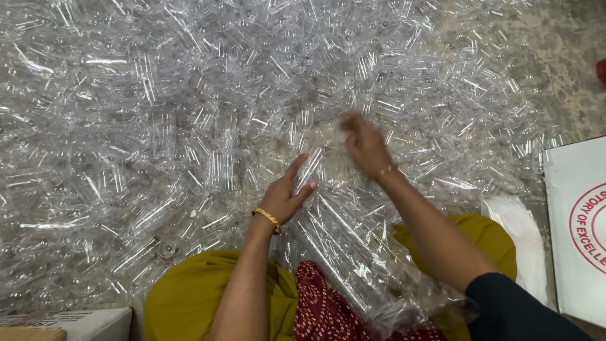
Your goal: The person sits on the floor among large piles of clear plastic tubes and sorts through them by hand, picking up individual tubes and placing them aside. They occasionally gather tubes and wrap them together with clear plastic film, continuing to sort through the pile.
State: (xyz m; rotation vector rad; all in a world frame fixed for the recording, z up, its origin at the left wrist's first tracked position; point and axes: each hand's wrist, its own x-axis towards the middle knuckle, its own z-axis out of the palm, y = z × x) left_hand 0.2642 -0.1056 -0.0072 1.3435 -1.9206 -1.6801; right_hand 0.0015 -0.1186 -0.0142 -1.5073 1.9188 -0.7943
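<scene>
step: gathering clear plastic bottles (208, 151) into clear plastic bag (353, 252) on lap
left hand (284, 197): fingers loosely spread at bag mouth, grasping nothing visible
right hand (365, 146): blurred just beyond bag mouth, grip unclear
next: likely needs firm hold on one bottle

The left hand (284, 196) lies at the near edge of the heap of bottles (189, 126), which spreads across the floor (562, 57) ahead of both hands and far to the left. The right hand (366, 146) rests on the heap, ahead of and to the right of the left hand. Between the hands, a bag of bottles (353, 252) runs back toward the person's lap. A box (577, 227) stands well right of the right hand. Another box (76, 323) lies near-left, behind the left hand.
</scene>
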